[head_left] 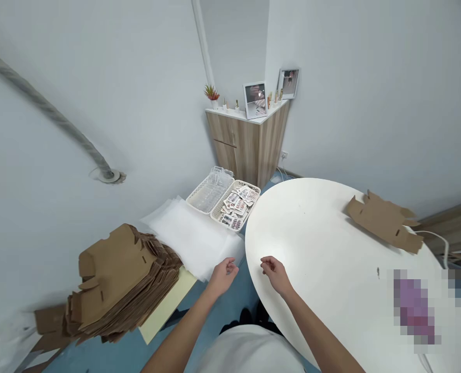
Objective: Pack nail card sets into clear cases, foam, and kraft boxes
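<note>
My left hand (223, 274) hovers over the gap beside the near end of the white sheets (195, 235), its fingers curled in and nothing visible in them. Just over the left edge of the round white table (304, 248), my right hand (274, 273) is likewise curled, with no object showing. The two hands are apart, facing each other. Ahead of them sits a white basket (215, 217) filled with printed cards (236, 204). Beside it, another basket (189, 199) holds clear plastic boxes (211, 191).
A tall stack of flat brown cardboard boxes (117, 269) stands at left. One unfolded cardboard box (382, 217) lies on the table's far right, with a blurred purple item (413, 308) nearer. A wooden cabinet (238, 134) fills the corner, bearing picture frames (256, 100) and a small plant (212, 94).
</note>
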Motion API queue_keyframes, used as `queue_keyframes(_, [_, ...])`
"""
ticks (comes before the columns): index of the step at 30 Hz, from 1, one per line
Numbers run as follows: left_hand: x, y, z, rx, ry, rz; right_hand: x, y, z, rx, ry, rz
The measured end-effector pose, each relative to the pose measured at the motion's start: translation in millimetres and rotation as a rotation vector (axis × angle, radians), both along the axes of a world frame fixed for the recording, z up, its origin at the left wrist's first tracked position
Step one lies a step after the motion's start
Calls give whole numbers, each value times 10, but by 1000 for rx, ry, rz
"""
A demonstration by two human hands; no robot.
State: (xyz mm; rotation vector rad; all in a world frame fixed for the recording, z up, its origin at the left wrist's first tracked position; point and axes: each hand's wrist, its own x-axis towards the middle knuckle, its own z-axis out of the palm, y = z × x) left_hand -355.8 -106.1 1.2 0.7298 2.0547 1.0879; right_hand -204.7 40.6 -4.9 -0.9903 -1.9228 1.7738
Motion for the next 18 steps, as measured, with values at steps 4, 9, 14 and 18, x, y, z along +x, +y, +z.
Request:
queue_keyframes(4, [-189, 107, 20, -12, -11, 66, -243, 86, -102, -59, -4, 24])
queue_keyframes(9, [-500, 295, 6, 4, -45, 97, -570, 207, -181, -23, -53, 101])
queue_keyframes(14, [-940, 762, -45, 53, -160, 74, -1057, 539, -210, 127, -140, 56])
queue_keyframes(18, [-1260, 1351, -105, 169, -391, 23, -1485, 937, -211, 279, -197, -69])
